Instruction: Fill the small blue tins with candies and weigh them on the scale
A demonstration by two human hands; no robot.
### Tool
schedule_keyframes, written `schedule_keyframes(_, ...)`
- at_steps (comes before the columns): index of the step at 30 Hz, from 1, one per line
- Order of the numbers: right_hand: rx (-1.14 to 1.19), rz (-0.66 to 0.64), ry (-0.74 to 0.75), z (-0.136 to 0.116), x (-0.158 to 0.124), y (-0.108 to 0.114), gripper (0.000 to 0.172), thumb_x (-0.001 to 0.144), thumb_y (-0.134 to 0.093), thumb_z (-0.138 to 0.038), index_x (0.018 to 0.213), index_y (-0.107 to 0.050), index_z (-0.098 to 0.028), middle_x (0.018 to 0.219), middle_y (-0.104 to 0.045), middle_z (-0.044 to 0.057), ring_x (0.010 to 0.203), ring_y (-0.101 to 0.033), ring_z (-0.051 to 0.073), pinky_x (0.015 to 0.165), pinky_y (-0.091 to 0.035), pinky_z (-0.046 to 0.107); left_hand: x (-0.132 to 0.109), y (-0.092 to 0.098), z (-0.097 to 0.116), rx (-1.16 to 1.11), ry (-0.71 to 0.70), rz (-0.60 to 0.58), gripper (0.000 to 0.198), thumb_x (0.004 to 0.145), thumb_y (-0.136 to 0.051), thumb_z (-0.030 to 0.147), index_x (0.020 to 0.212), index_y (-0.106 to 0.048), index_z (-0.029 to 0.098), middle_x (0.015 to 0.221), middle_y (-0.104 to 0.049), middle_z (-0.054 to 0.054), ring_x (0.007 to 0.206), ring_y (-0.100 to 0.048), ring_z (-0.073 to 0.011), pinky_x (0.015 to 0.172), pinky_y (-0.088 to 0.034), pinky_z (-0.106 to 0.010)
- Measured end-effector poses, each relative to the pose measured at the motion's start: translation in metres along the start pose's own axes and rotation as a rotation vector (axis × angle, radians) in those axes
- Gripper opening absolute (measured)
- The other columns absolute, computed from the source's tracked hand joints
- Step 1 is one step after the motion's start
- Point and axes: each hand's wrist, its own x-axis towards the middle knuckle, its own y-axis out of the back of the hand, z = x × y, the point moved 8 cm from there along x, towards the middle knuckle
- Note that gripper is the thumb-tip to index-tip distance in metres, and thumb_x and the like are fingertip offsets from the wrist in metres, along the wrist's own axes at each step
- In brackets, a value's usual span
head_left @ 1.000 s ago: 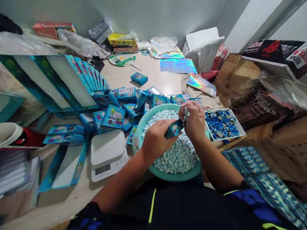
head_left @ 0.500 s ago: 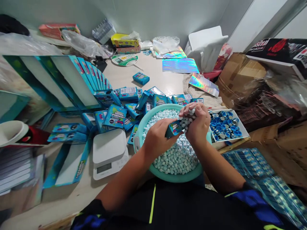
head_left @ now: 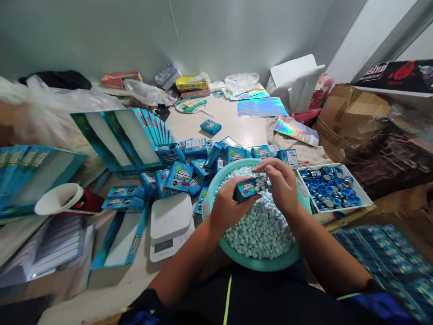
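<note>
My left hand (head_left: 228, 203) is closed around a small blue candy box (head_left: 246, 188), which lies tilted with its open end to the right. Several pale candies (head_left: 261, 183) show at that opening. Against them is my right hand (head_left: 280, 183), its fingers curled over; how many candies it holds is hidden. Both hands are above a turquoise basin (head_left: 250, 264) heaped with pale blue-white candies (head_left: 260, 232).
Printed blue boxes (head_left: 179, 176) are piled behind the basin. A white scale (head_left: 171, 216) stands at left, near open display cartons (head_left: 118, 243). On the right are a tray of blue caps (head_left: 326, 187), packed blue trays (head_left: 385, 257) and cardboard boxes (head_left: 355, 110).
My right hand has opened slightly from a tighter fist of candies at the box opening, and fewer candies show there. The view has tilted up and turned left.
</note>
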Motion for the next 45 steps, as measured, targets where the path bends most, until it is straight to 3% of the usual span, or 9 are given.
schedule_keyframes(6,-0.203,-0.23,0.149,-0.014,0.003,-0.005,0.016,0.095,-0.064,-0.036,0.101,-0.074,-0.025,0.104,-0.069,0.004,0.101,-0.064,0.018,0.088,-0.053,0.036,0.0,0.0,0.002,0.006,0.007,-0.014,0.037,0.086,-0.081,0.034,0.12,-0.066,0.029,0.112,-0.077,-0.004,0.103,-0.076,-0.0284,0.09,-0.068,-0.046)
schedule_keyframes(10,-0.36,-0.376,0.285,-0.023,-0.007,-0.013,0.017,0.095,-0.067,-0.031,0.11,-0.076,-0.028,0.103,-0.069,0.004,0.099,-0.066,0.017,0.088,-0.056,0.035,-0.001,0.0,0.002,0.003,-0.024,-0.016,0.037,0.086,-0.082,0.031,0.12,-0.066,0.028,0.109,-0.076,-0.004,0.101,-0.076,-0.0272,0.087,-0.066,-0.043)
schedule_keyframes(18,-0.511,-0.214,0.486,-0.032,-0.028,0.014,0.023,0.093,-0.062,-0.012,0.11,-0.073,-0.024,0.104,-0.075,0.006,0.096,-0.072,0.017,0.083,-0.062,0.034,-0.001,-0.008,0.009,-0.001,-0.067,-0.114,0.045,0.084,-0.085,0.028,0.125,-0.067,0.027,0.116,-0.076,-0.006,0.108,-0.074,-0.0262,0.096,-0.063,-0.042)
schedule_keyframes(22,-0.509,-0.147,0.436,-0.027,-0.028,0.023,0.02,0.091,-0.06,-0.012,0.103,-0.072,-0.023,0.102,-0.076,0.005,0.094,-0.073,0.017,0.082,-0.063,0.034,0.0,-0.008,0.009,0.03,-0.057,-0.107,0.045,0.084,-0.086,0.03,0.125,-0.068,0.024,0.115,-0.077,-0.007,0.108,-0.075,-0.0249,0.096,-0.063,-0.04)
schedule_keyframes(26,-0.464,-0.059,0.332,-0.018,-0.023,0.034,0.028,0.092,-0.054,-0.009,0.108,-0.071,-0.024,0.094,-0.076,0.003,0.085,-0.072,0.015,0.078,-0.061,0.032,0.001,-0.002,0.003,0.047,-0.014,-0.06,0.044,0.082,-0.087,0.031,0.121,-0.069,0.023,0.114,-0.078,-0.007,0.105,-0.075,-0.0237,0.094,-0.063,-0.039)
schedule_keyframes(31,-0.375,-0.155,0.361,-0.023,-0.026,0.026,0.019,0.096,-0.059,-0.02,0.109,-0.073,-0.024,0.101,-0.074,0.006,0.096,-0.071,0.018,0.083,-0.06,0.036,0.002,-0.001,0.004,0.031,-0.025,-0.073,0.043,0.082,-0.087,0.032,0.12,-0.069,0.02,0.111,-0.077,-0.007,0.103,-0.075,-0.0214,0.091,-0.063,-0.035)
schedule_keyframes(37,-0.487,-0.219,0.465,-0.031,-0.03,0.014,0.009,0.095,-0.065,-0.025,0.098,-0.073,-0.024,0.102,-0.068,0.007,0.096,-0.068,0.017,0.081,-0.058,0.035,0.002,-0.003,0.006,0.012,-0.064,-0.072,0.044,0.083,-0.087,0.033,0.122,-0.069,0.023,0.11,-0.077,-0.006,0.101,-0.075,-0.0215,0.089,-0.064,-0.035)
schedule_keyframes(40,-0.482,-0.19,0.429,-0.027,-0.028,0.017,0.006,0.094,-0.067,-0.026,0.089,-0.066,-0.023,0.096,-0.067,0.005,0.091,-0.066,0.017,0.078,-0.057,0.035,0.001,-0.003,0.008,0.003,-0.075,-0.08,0.046,0.081,-0.089,0.032,0.122,-0.069,0.024,0.111,-0.078,-0.006,0.101,-0.076,-0.0222,0.089,-0.064,-0.037)
schedule_keyframes(45,-0.363,-0.048,0.227,-0.007,-0.022,0.034,0.022,0.09,-0.073,-0.031,0.082,-0.055,-0.022,0.083,-0.061,0.001,0.078,-0.06,0.015,0.071,-0.052,0.032,0.0,0.002,0.006,0.063,-0.031,-0.055,0.043,0.081,-0.088,0.031,0.119,-0.071,0.022,0.111,-0.078,-0.007,0.103,-0.075,-0.0227,0.09,-0.064,-0.038)
